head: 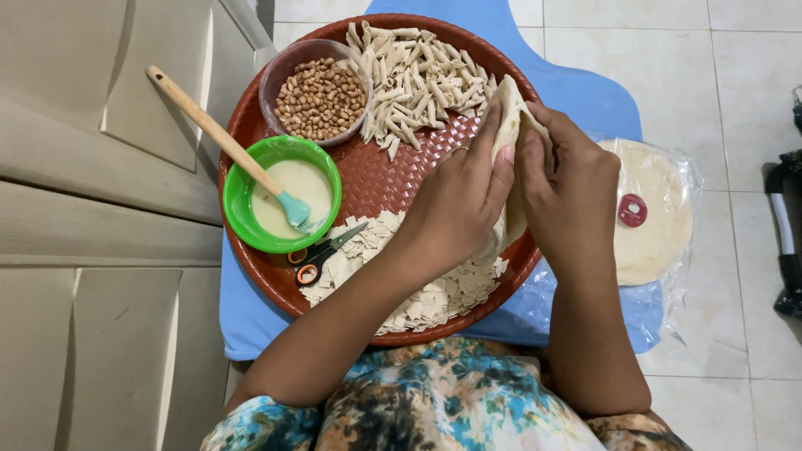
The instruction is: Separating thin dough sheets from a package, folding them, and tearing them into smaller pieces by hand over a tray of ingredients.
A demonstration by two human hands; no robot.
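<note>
Fingertips of both hands press together on a thin, pale sheet of dough, pinching its upper edge between them: the left hand grips from the left, the right hand from the right, and the sheet hangs folded between the palms above the right side of a round red woven tray. On the far part of the tray lies a heap of small rolled dough tubes, with a clear bowl of brown beans just left of it. A green bowl of pale paste sits on the left, a wooden-handled brush resting in it, and small scissors lie beside a spread of cut dough squares along the near edge. To the right, off the tray, a plastic-wrapped stack of round flatbreads rests on a blue mat. My judgement is that the sheet looks thin enough to tear if the two grips pull apart unevenly, and a slack pinch could let it drop onto the cut squares. The left forearm hangs over the squares and scissors, so a careless drop of the elbow could scatter pieces or nudge the paste bowl.
</note>
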